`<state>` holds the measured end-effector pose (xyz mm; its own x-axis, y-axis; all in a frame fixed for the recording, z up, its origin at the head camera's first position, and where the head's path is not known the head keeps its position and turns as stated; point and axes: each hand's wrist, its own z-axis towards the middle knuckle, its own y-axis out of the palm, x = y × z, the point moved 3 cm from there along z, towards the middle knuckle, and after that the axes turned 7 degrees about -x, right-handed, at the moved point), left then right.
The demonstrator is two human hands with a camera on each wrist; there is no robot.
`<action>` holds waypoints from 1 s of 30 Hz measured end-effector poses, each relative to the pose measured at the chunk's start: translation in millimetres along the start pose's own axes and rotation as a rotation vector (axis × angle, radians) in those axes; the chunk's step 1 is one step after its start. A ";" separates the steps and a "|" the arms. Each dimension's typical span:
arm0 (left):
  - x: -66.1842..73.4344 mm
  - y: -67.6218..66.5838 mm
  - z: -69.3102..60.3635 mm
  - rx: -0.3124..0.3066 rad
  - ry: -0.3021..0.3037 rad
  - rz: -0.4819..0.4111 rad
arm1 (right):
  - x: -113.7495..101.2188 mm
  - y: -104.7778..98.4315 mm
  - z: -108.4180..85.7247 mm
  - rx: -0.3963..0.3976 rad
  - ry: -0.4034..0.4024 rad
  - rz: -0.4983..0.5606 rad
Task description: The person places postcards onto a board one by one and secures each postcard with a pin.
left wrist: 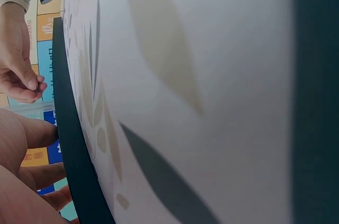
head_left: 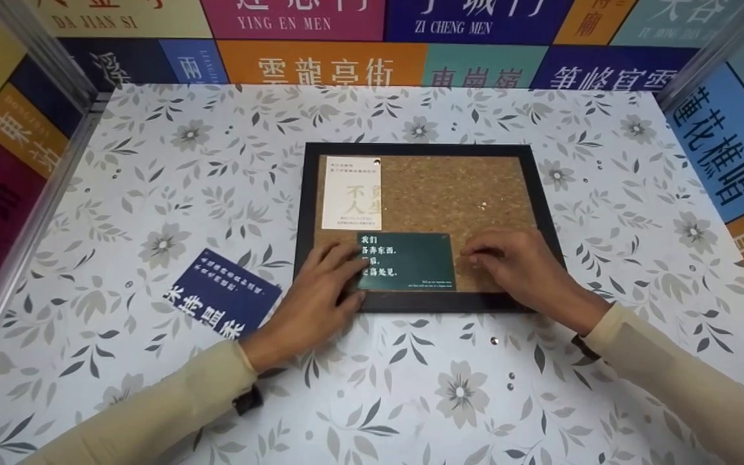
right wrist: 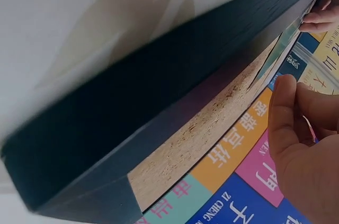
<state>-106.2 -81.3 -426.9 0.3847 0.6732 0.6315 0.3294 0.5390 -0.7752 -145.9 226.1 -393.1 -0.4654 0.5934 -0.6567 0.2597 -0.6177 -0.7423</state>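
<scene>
Two hands (head_left: 328, 287) (head_left: 519, 268), three cards (head_left: 352, 187) (head_left: 420, 258) (head_left: 233, 290), two of these on one corkboard (head_left: 456, 187).

Booth-like space, lettered wall panels (head_left: 404, 63)

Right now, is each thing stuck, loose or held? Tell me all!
Corkboard: lying flat.
Cream postcard: pinned, upper right corner.
Green postcard: lying on corkboard.
Navy postcard: loose on floral tablecloth.
Thumbtack on tablecloth: loose.
Left hand: touching green postcard.
Right hand: fingertips pinched, contents unclear.
</scene>
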 end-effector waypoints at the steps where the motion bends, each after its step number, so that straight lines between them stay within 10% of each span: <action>1: 0.1 -0.1 -0.1 0.001 0.002 0.001 | 0.6 0.2 1.2 0.001 0.002 0.004; 30: 1.1 -0.3 -0.4 -0.001 0.001 -0.002 | 16.6 8.9 29.4 -0.111 0.223 0.016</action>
<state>-105.5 -80.9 -426.0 0.3848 0.6719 0.6328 0.3305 0.5399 -0.7742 -176.2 215.2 -406.6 -0.2653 0.6906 -0.6728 0.3624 -0.5752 -0.7334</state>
